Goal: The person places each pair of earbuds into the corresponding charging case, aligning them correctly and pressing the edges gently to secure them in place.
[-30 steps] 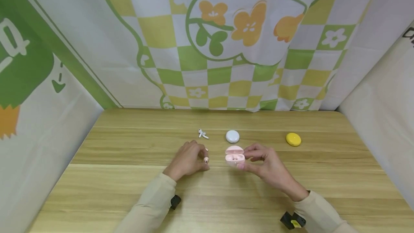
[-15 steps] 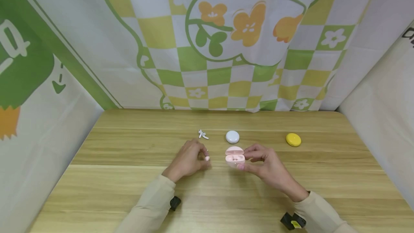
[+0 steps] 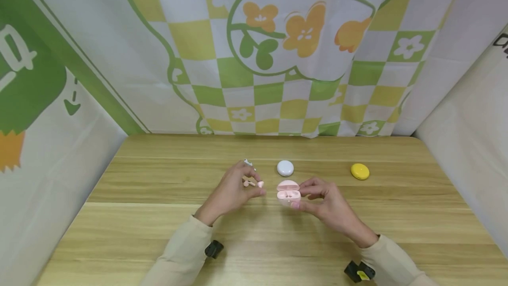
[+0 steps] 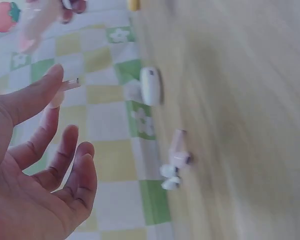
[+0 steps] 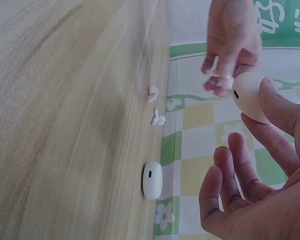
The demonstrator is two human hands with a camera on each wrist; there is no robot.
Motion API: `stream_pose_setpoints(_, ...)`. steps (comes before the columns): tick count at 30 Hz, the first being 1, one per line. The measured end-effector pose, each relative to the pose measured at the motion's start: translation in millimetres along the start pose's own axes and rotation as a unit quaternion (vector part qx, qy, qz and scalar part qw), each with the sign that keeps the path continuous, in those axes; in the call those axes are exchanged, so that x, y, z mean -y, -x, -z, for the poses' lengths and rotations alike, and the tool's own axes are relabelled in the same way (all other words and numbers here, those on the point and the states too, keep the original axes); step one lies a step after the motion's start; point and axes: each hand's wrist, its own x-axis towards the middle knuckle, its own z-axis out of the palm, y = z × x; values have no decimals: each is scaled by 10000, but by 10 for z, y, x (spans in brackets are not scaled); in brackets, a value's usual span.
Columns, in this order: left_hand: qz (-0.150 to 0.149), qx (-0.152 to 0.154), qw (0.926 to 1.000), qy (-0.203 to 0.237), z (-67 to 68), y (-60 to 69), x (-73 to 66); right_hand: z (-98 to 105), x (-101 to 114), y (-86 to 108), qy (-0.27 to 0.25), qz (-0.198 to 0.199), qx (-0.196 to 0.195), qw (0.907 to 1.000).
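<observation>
My left hand (image 3: 232, 191) pinches a pink earbud (image 3: 260, 184) between thumb and index finger, raised over the table. In the left wrist view that earbud (image 4: 58, 98) sits at the fingertips, its stem pointing outward, the other fingers loosely bent. A second pink earbud (image 3: 247, 183) lies on the table behind the hand, near the white earbuds (image 3: 248, 162), which are partly covered by the fingers in the head view. To the right, my right hand (image 3: 327, 200) holds a pink earbud case (image 3: 289, 195) by its side, lid up; in the right wrist view, the case's outside (image 5: 251, 97) shows.
Behind the pink case lies a closed white round case (image 3: 285, 168) on the wooden table (image 3: 278, 250). A yellow round case (image 3: 360, 171) rests farther right. A patterned cloth (image 3: 270, 100) hangs along the table's back edge.
My left hand has lifted the pink earbud off the table and moved slightly up and right toward the case. The second pink earbud now shows. The right hand stays still.
</observation>
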Motion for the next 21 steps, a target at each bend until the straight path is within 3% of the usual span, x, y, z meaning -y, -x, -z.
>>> stream_pose_setpoints(11,-600,-204,9976,271,103,32,-280,-11,8,0,-21,-41,96,9999)
stream_pose_setpoints(21,-717,119,9949,705,44,25,-482,-36,28,-9,-62,77,221,9997)
